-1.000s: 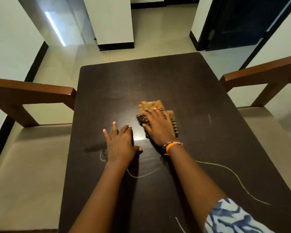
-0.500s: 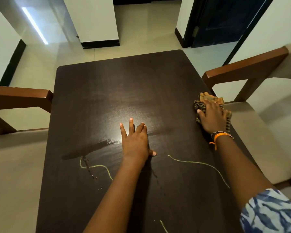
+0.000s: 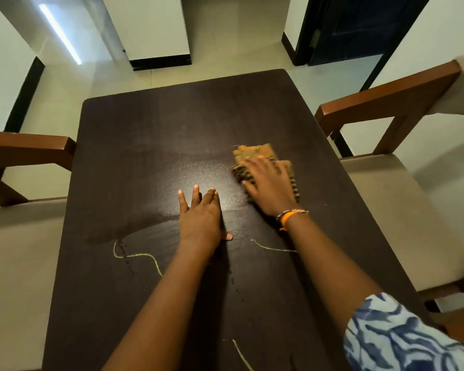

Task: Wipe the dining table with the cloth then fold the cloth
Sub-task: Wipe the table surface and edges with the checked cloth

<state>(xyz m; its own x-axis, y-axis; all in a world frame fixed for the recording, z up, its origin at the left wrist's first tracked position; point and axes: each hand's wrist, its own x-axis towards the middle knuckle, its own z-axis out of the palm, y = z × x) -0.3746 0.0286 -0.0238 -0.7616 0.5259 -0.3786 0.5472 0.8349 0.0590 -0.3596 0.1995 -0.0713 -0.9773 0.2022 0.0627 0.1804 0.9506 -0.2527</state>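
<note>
A dark brown dining table [image 3: 150, 145] fills the middle of the view. An orange and dark striped cloth [image 3: 255, 153] lies bunched on it, right of centre. My right hand [image 3: 268, 186] presses flat on the cloth with fingers spread, covering most of it; it looks blurred. My left hand [image 3: 201, 218] rests flat on the bare table just left of the cloth, fingers straight. Thin yellowish lines [image 3: 137, 255] cross the near half of the table top. A duller wiped band runs across the middle of the table.
Wooden chairs with beige seats stand on both sides, one at the left [image 3: 27, 151] and one at the right [image 3: 386, 100]. Beyond the table's far edge lie a tiled floor, a white pillar [image 3: 148, 25] and a dark doorway [image 3: 359, 25].
My right hand slid the cloth from the table's centre out to the right edge, then back leftward toward the centre. My left hand stayed flat on the table.
</note>
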